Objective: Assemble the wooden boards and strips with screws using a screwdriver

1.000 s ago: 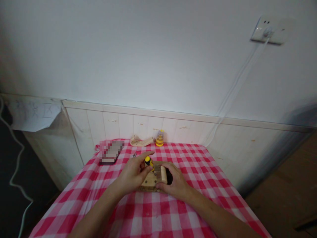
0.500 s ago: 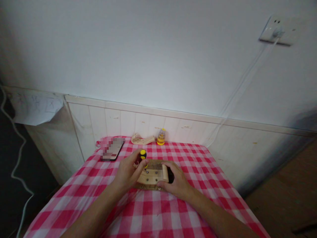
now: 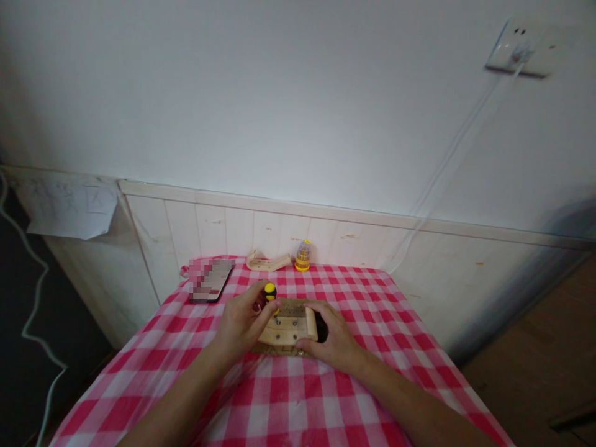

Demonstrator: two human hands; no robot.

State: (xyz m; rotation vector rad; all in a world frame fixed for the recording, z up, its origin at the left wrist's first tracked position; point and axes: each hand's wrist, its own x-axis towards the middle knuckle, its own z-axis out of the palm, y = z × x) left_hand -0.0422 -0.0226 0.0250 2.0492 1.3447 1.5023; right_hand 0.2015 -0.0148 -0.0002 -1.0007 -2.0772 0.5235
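A small wooden board (image 3: 286,330) with several screw holes lies on the red-and-white checked tablecloth (image 3: 279,397). My left hand (image 3: 242,323) is closed round a short screwdriver with a yellow and black handle (image 3: 269,290), held upright over the board's near-left part. My right hand (image 3: 333,341) grips the board's right end, where a black wheel-like part (image 3: 320,327) sits under my fingers. The screwdriver's tip is hidden behind my fingers.
A phone (image 3: 210,280) lies at the table's back left. A curved wooden piece (image 3: 267,262) and a small yellow bit holder (image 3: 302,256) stand by the panelled wall. A white cable (image 3: 447,161) hangs from a wall socket (image 3: 521,46). The table edge drops off at the right.
My left hand has carried the screwdriver from the board's middle towards its left side. The camera view shifted slightly; my right hand stays on the board's right end.
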